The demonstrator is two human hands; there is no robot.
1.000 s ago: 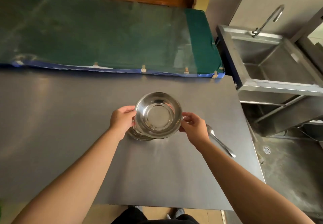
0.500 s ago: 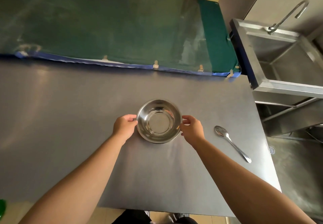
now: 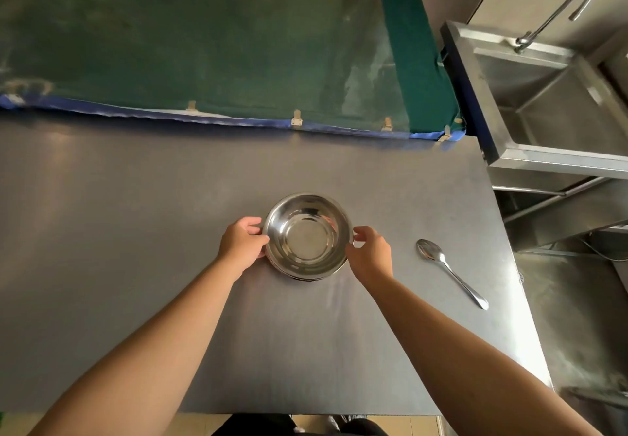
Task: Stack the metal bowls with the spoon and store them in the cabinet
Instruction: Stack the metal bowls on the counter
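Steel counter is slick, so the nested metal bowls at centre could skate if nudged. Left hand and right hand grip the rim at 9 and 3, fingers narrow; an uneven lift tips the stack. Spoon sits loose at 3 o'clock, well apart, easy to knock off the edge.

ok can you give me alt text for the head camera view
Two bare hands, left hand and right hand, sit at either side of a stack of metal bowls on a steel table, seen from above. A spoon lies on the table to the right of the bowls, apart from them, and a steel sink with a tap stands beyond the table's right end.
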